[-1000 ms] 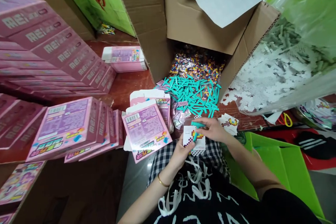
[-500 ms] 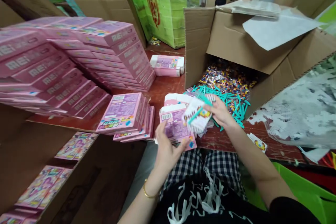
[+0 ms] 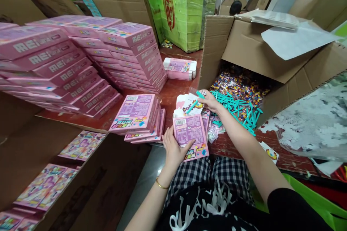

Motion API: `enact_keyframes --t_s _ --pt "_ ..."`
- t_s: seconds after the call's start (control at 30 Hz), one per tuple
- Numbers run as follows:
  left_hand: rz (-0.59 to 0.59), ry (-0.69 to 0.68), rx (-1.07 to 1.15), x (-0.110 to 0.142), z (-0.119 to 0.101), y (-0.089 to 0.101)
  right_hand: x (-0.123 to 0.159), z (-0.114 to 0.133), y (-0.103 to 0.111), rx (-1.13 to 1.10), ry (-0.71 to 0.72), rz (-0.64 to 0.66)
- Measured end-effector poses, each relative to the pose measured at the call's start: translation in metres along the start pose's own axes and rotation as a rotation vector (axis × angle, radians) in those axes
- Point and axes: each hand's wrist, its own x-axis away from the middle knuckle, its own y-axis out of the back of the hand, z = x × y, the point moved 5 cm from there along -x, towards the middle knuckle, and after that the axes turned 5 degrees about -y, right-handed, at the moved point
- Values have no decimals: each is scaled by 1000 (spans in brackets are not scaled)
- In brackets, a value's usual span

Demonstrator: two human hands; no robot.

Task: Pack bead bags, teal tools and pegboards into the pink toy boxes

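My left hand (image 3: 173, 149) grips a pink-and-purple cardboard box (image 3: 191, 131) by its near left side, thumb across the printed face. The box's far end is open, with a white flap up. In my right hand (image 3: 210, 101) a white printed card (image 3: 187, 108) and a teal plastic stick are pinched together, right at that open end. How far they reach into the box I cannot tell. Under and beside the box lie another pink box and small clear plastic packets (image 3: 215, 130). A heap of teal T-shaped sticks (image 3: 237, 106) spreads right of my right hand.
Pink boxes stand in tall stacks (image 3: 135, 54) at the left, with a shorter pile (image 3: 134, 113) nearer. Flattened boxes (image 3: 180, 69) lie behind. A tipped carton (image 3: 215, 47) spills colourful bead packets (image 3: 241, 83). A carton (image 3: 81, 184) at lower left holds packed boxes.
My right hand has brought the card and teal stick left to the box's open end. My left hand keeps hold of the box, now turned more upright. The view has shifted slightly.
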Motion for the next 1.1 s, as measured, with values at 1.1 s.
enact_keyframes --t_s 1.1 --pt "399 411 755 93 -63 13 274 -2 -17 990 290 -241"
